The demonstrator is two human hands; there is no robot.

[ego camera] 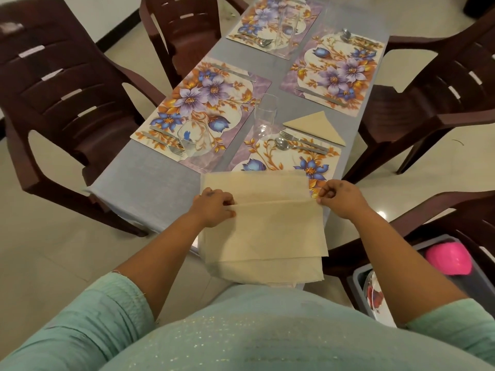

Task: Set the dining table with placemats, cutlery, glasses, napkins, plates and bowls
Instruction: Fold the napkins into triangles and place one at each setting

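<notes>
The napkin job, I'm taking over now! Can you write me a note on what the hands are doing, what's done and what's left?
Left hand and right hand each pinch an end of the fold in the beige napkin at the table's near end.
Done: four placemats with cutlery, glasses out, one folded napkin beside the near right placemat.
Left: finish this fold, place it, then remaining napkins, plates and bowls. Dishes wait in the grey tub on your right.

Beige napkin (265, 231) over grey-blue tablecloth (150, 188); placemats (203, 108) — purple, blue and orange flowers; dark brown chairs (61, 84); pink bowl (448, 258).
</notes>
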